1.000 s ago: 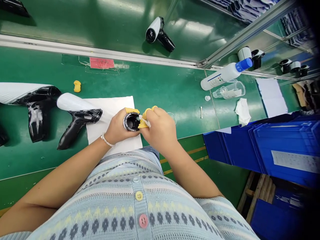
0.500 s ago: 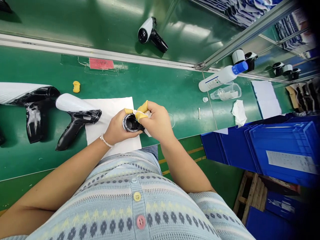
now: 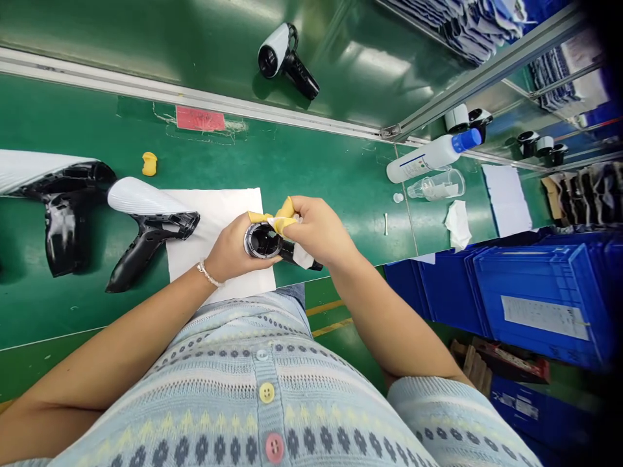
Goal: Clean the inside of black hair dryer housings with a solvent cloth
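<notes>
My left hand (image 3: pixel 232 250) grips a hair dryer (image 3: pixel 263 241), whose round black opening with a silver rim faces up toward me. Its black handle and a bit of white stick out to the right, under my right wrist. My right hand (image 3: pixel 316 230) is at the rim, with yellow finger cots (image 3: pixel 286 214) on its fingertips pinching a small white wipe (image 3: pixel 278 225). A yellow finger cot (image 3: pixel 248 216) also covers a left fingertip. Next to my left hand, a white and black hair dryer (image 3: pixel 150 217) lies on a white paper sheet (image 3: pixel 228 204).
Another dryer (image 3: pixel 63 194) lies at the left edge, near a loose yellow cot (image 3: pixel 149 163). To the right stand a blue-capped bottle (image 3: pixel 428 159), a plastic cup (image 3: pixel 435 187), tissue (image 3: pixel 457 224) and a cotton swab (image 3: pixel 386 224). Blue crates (image 3: pixel 530 305) are stacked lower right.
The dryer has turned in my left hand, and its handle now shows to the right. My right hand has shifted right, and the wipe is mostly hidden in its fingers.
</notes>
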`<state>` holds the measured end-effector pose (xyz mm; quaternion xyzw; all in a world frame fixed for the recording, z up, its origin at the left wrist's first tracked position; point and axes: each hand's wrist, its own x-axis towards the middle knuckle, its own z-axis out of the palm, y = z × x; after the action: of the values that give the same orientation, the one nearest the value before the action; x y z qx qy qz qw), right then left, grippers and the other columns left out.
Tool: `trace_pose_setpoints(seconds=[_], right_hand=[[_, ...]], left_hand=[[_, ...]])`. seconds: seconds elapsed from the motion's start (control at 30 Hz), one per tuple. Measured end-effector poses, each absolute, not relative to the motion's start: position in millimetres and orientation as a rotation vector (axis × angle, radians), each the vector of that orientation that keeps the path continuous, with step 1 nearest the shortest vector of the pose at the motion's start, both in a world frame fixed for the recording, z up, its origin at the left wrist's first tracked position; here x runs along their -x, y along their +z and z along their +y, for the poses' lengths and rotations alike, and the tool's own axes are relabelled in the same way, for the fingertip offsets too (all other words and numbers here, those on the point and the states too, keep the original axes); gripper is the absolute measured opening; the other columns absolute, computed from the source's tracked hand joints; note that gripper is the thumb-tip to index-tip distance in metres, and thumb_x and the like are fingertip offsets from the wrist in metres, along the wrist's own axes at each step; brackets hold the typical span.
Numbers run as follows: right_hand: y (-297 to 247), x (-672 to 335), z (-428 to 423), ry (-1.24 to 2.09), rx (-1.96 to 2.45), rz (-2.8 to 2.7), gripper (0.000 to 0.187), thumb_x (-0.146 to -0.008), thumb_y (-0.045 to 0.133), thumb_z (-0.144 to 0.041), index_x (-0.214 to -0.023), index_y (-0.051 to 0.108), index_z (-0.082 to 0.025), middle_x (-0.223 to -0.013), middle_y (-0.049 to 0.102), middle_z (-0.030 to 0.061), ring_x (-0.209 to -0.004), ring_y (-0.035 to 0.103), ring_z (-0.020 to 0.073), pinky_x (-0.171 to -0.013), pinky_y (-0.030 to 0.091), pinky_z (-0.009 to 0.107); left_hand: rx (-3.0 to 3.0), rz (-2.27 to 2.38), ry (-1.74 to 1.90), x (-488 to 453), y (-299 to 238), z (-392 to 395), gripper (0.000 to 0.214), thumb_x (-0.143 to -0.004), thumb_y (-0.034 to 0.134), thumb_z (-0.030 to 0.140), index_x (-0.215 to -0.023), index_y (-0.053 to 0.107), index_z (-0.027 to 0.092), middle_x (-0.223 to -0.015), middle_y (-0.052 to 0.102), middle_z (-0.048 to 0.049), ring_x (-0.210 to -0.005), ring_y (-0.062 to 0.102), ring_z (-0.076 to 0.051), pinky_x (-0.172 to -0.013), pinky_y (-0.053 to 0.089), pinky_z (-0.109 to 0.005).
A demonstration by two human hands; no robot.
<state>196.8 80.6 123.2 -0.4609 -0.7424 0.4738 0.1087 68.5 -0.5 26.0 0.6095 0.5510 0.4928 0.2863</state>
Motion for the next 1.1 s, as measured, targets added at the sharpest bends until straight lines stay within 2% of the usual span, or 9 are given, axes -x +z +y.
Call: trace_pose_setpoints(seconds=[0.33, 0.53, 0.77, 0.97, 1.1], right_hand=[[122, -202, 82, 1.403, 1.356, -2.208, 0.007, -0.062, 0.052, -0.022, -0.06, 0.046, -0.018, -0.059, 0.046, -0.005, -0.057, 0.04, 0.0089, -0.053, 0.027, 0.024], [120, -193, 89, 1.317, 1.281, -2.293, 0.005, -0.061, 0.051, -0.019, -0.06, 0.047, -0.018, -0.06, 0.049, -0.0044, -0.058, 0.042, 0.0096, -0.054, 0.029, 0.024], [124, -238, 89, 0.951, 1.207, -2.422, 0.006, -0.069, 0.056, -0.019, -0.064, 0.052, -0.018, -0.063, 0.052, -0.0029, -0.059, 0.044, 0.0106, -0.055, 0.031, 0.024], [126, -241, 69, 0.539, 0.897, -2.706, 0.01, -0.081, 0.054, -0.024, -0.072, 0.054, -0.019, -0.066, 0.051, -0.0008, -0.062, 0.046, 0.0126, -0.056, 0.031, 0.025], [124, -228, 72, 0.388, 0.924, -2.723, 0.007, -0.082, 0.053, -0.024, -0.077, 0.055, -0.02, -0.071, 0.052, 0.0005, -0.064, 0.047, 0.0139, -0.056, 0.031, 0.025]], left_hand=[[-1.651, 1.446, 1.329, -70, 23, 0, 0.06, -0.059, 0.079, 0.043, -0.106, 0.051, 0.019, -0.103, 0.064, -0.0054, -0.096, 0.062, -0.023, -0.084, 0.05, -0.033], [-1.665, 1.46, 1.357, -68, 23, 1, 0.058, -0.06, 0.079, 0.043, -0.105, 0.051, 0.018, -0.096, 0.064, -0.0036, -0.088, 0.063, -0.022, -0.076, 0.051, -0.031], [-1.642, 1.359, 1.387, -69, 28, 1, 0.051, -0.063, 0.078, 0.036, -0.105, 0.054, 0.018, -0.105, 0.066, -0.0057, -0.098, 0.063, -0.022, -0.087, 0.05, -0.032], [-1.613, 1.389, 1.382, -70, 28, 2, 0.052, -0.062, 0.078, 0.039, -0.104, 0.055, 0.018, -0.103, 0.066, -0.0051, -0.095, 0.063, -0.021, -0.084, 0.05, -0.031], [-1.606, 1.423, 1.35, -69, 27, 1, 0.054, -0.06, 0.078, 0.04, -0.105, 0.054, 0.019, -0.102, 0.066, -0.0045, -0.094, 0.063, -0.022, -0.082, 0.05, -0.031]])
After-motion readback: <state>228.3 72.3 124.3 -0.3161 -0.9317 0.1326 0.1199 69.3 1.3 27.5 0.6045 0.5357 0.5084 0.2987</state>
